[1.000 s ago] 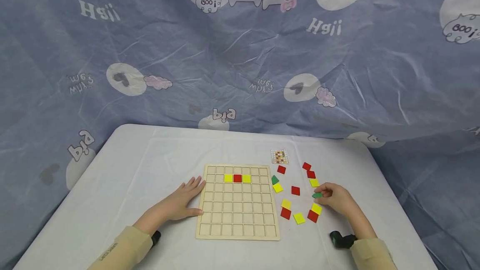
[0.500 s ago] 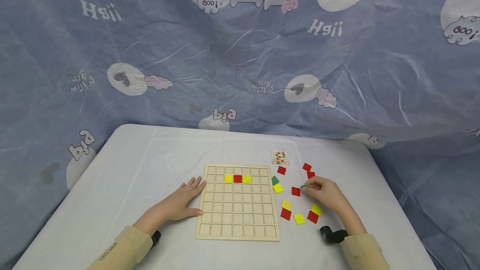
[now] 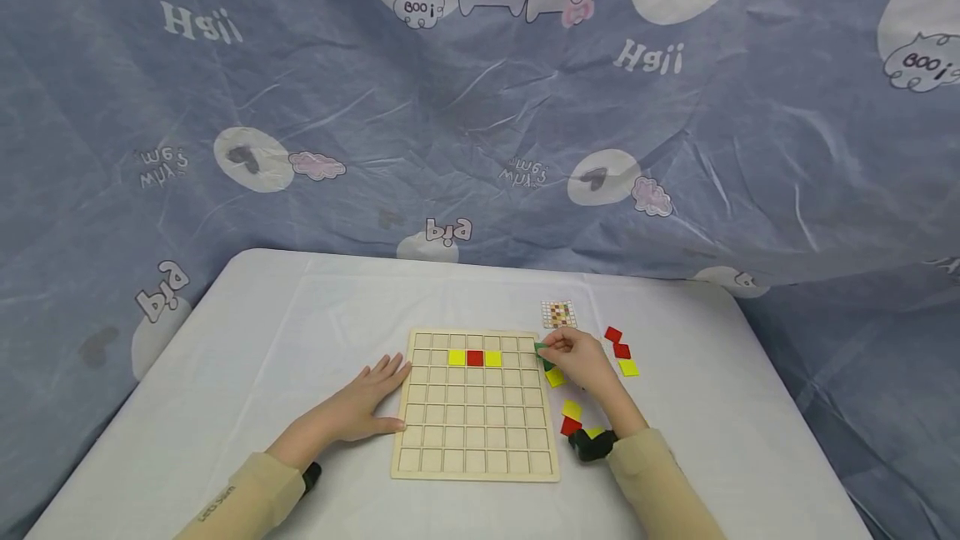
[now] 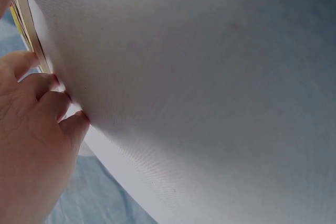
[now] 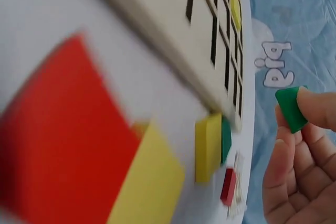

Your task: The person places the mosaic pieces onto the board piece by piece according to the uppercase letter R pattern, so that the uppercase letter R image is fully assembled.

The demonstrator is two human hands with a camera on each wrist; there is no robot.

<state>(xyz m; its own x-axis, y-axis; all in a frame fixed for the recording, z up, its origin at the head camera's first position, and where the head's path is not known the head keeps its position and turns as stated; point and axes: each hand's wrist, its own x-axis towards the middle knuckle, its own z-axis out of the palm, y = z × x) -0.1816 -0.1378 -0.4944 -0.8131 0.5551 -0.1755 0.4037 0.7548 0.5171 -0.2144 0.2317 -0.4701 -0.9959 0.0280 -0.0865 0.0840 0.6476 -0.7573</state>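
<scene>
A wooden grid board (image 3: 465, 415) lies on the white table. In its second row from the back sit a yellow tile (image 3: 457, 357), a red tile (image 3: 475, 358) and another yellow tile (image 3: 492, 358). My left hand (image 3: 358, 403) lies with spread fingers, fingertips and thumb at the board's left edge. Over the board's right edge, near the back, my right hand (image 3: 585, 361) pinches a green tile (image 5: 292, 109) between thumb and fingers. Just below that hand, a second green tile (image 5: 226, 139) and a yellow tile (image 5: 208, 148) lie beside the board.
Right of the board lie a yellow tile (image 3: 572, 411) and a red tile (image 3: 571, 426), partly behind the wrist camera. Farther right are red tiles (image 3: 622, 351) and a yellow tile (image 3: 628, 367). A small pattern card (image 3: 558, 314) lies behind. A patterned cloth (image 3: 480, 107) hangs beyond the table.
My right hand has carried the green tile leftward from the loose tiles to the board's right edge. My left hand has stayed in place.
</scene>
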